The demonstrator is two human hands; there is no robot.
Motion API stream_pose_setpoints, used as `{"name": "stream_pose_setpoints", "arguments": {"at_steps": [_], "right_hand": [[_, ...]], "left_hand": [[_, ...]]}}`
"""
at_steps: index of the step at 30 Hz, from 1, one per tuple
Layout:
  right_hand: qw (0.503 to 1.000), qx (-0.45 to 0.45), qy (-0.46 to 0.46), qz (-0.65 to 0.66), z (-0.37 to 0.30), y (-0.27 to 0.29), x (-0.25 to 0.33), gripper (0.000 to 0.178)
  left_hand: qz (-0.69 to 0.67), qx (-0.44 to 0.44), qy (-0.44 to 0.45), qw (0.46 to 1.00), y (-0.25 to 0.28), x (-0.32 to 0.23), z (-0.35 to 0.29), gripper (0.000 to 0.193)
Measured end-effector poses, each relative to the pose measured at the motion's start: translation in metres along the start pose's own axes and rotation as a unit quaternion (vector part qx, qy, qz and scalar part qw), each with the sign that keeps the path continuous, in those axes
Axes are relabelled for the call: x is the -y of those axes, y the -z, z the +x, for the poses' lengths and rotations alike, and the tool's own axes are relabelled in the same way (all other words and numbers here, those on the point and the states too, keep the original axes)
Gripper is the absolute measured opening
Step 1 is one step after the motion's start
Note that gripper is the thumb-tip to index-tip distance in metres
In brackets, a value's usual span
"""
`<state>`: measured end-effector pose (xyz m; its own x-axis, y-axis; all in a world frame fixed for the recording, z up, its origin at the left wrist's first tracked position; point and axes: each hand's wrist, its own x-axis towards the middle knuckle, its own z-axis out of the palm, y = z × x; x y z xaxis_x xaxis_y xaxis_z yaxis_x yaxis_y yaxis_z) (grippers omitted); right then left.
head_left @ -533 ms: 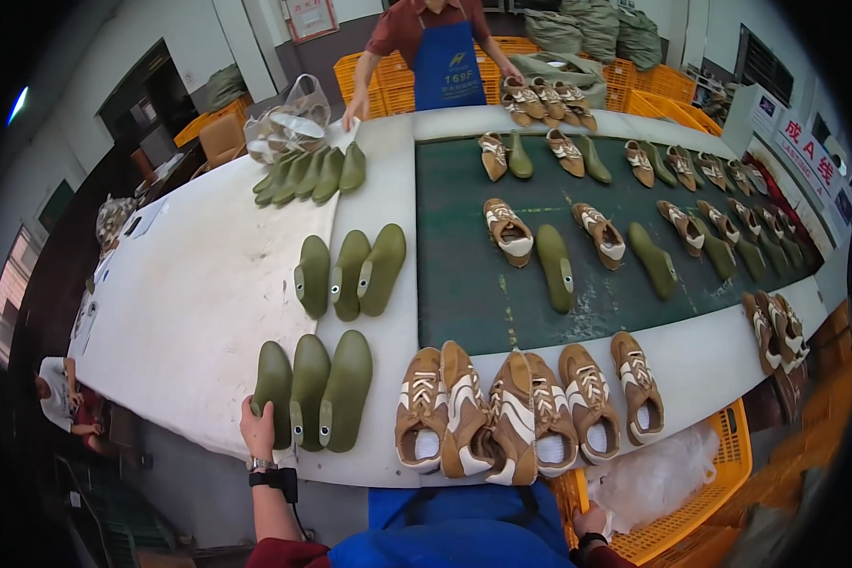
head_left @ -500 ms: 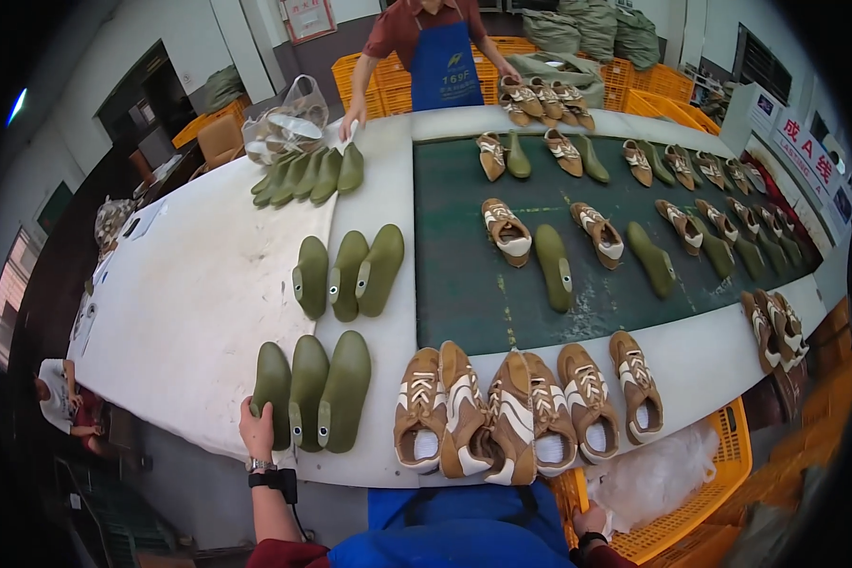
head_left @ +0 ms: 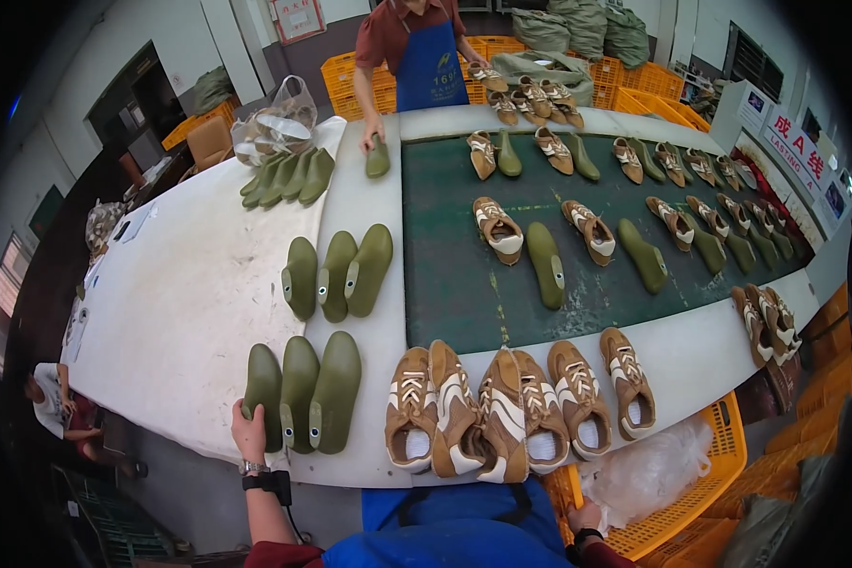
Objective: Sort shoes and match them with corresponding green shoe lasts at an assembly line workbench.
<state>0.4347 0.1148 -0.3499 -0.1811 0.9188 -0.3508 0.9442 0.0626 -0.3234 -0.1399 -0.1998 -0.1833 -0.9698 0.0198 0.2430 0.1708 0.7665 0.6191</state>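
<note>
My left hand [head_left: 249,432] is closed round the heel part of the leftmost green shoe last [head_left: 263,388] at the table's near edge. Two more lasts, a middle one [head_left: 299,383] and a right one [head_left: 336,388], lie close beside it, toes pointing away. Low at the right, my right hand [head_left: 585,517] is curled at the near left rim of an orange crate [head_left: 726,483]; its fingers are partly hidden. Between my hands, several brown-and-white sneakers [head_left: 412,402] stand along the edge, heels toward me.
Across the table, a co-worker's hand [head_left: 373,133] holds a green last [head_left: 378,159], near a row of lasts [head_left: 314,178]. Their other hand is at a sneaker pile [head_left: 544,99]. Shoes and lasts alternate on the green belt [head_left: 454,293]. Clear plastic bags [head_left: 648,473] fill the crate.
The co-worker has moved one green last away from the far row, rightward onto the white strip, and raised a shoe at the pile. My hands keep their places; the view has shifted slightly.
</note>
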Motion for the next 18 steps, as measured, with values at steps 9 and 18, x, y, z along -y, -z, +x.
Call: {"name": "stream_pose_setpoints", "arguments": {"at_steps": [9,18], "right_hand": [[1.0,0.005,0.002,-0.006,0.0,0.0008,0.0017,0.028],[0.999,0.029,-0.03,-0.013,-0.0003,0.0016,0.0026,0.029]], "left_hand": [[0.007,0.003,-0.008,1.0,0.0011,-0.0007,0.0006,0.045],[0.007,-0.001,-0.004,1.0,0.003,-0.0009,-0.0013,0.046]]}}
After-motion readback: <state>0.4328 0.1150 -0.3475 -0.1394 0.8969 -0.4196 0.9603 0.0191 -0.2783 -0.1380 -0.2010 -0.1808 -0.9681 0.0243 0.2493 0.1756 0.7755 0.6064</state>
